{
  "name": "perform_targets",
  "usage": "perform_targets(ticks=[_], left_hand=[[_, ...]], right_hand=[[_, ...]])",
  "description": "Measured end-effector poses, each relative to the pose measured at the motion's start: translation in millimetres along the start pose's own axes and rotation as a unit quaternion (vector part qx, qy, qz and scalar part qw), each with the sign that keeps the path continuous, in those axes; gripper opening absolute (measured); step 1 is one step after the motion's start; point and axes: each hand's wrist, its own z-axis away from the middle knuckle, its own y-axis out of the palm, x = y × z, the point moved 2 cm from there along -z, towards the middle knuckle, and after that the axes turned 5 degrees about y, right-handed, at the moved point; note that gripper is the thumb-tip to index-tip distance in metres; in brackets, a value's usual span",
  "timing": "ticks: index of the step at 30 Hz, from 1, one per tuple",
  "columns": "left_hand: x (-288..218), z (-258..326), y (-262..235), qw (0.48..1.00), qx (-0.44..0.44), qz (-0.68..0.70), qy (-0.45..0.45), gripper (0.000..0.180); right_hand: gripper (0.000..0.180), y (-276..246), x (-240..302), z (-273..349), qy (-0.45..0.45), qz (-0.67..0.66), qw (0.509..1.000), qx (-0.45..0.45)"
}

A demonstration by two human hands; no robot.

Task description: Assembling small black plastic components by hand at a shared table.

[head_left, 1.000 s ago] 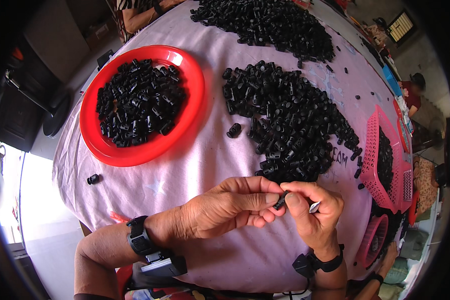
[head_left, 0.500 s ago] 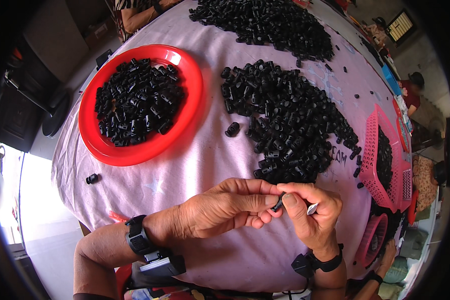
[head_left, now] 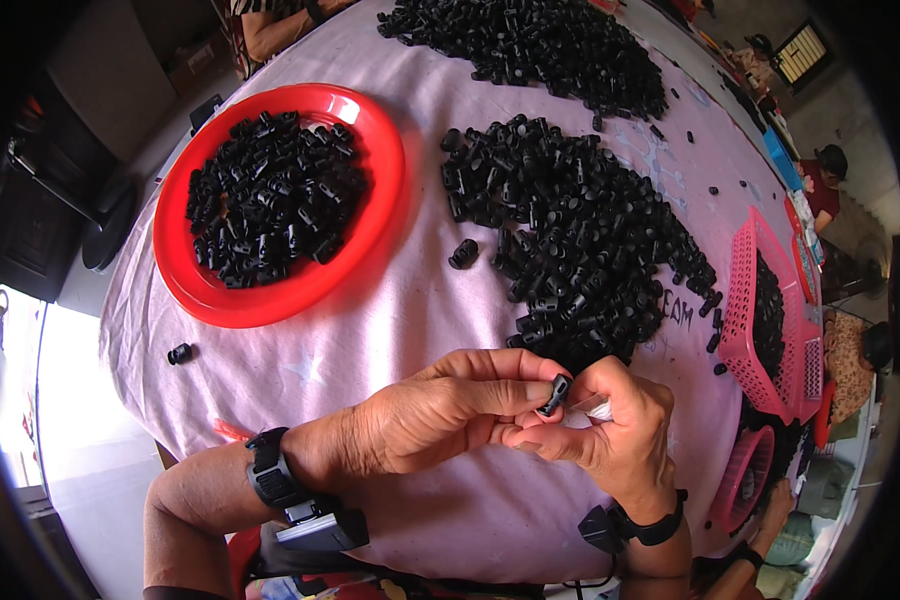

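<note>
Between the thumb and fingers of my left hand (head_left: 440, 418) is pinched a small black cord lock (head_left: 555, 396), tilted, its side with a hole facing up. My right hand (head_left: 625, 432) is curled right beside it, fingers closed around a small whitish piece (head_left: 600, 411) that is partly hidden; its kind does not show. Just beyond my hands lies a heap of black cord locks (head_left: 580, 250) on the pink cloth. One loose cord lock (head_left: 464, 254) sits left of this heap, and another cord lock (head_left: 180, 353) lies near the cloth's left side.
A red round plate (head_left: 280, 312) at left holds many cord locks. A larger heap (head_left: 530, 55) is at the far side. Pink baskets (head_left: 740, 330) stand at right. Other people sit around the table; one person's forearm (head_left: 280, 35) rests at the far left edge.
My right thumb has moved off the cord lock and down, so more of the lock shows in my left fingers. The whitish piece has shifted left in my right hand.
</note>
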Motion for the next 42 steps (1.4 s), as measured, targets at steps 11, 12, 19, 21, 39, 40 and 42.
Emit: perform_targets(ticks=[11,12,19,21,39,40,42], left_hand=[[-0.6,1.4,1.6,1.0,-0.004,-0.026,-0.005,0.024],[-0.3,1.2,1.5,1.0,-0.005,-0.026,-0.003,0.024],[-0.4,0.9,2.6,0.999,-0.017,-0.045,-0.001,0.023],[-0.9,1.4,4.4,0.999,-0.019,-0.046,-0.002,0.023],[-1.3,0.6,3.8,0.998,-0.006,-0.066,0.016,0.024],[-1.0,0.6,3.1,0.998,-0.008,-0.064,0.014,0.024],[-0.9,0.6,2.7,0.998,-0.006,-0.063,0.016,0.024]], right_hand=[[0.058,1.3,0.4,0.7,0.031,0.079,0.996,0.015],[0.058,1.0,0.8,0.8,0.031,0.079,0.996,0.015],[0.057,0.6,0.5,1.2,0.027,0.105,0.994,0.01],[0.057,-0.2,0.2,1.4,0.026,0.115,0.993,0.009],[0.063,-1.5,4.5,2.1,0.007,0.174,0.985,0.003],[0.063,-1.3,4.1,2.4,0.005,0.18,0.984,0.003],[0.063,-0.8,4.0,2.6,0.003,0.186,0.983,0.002]])
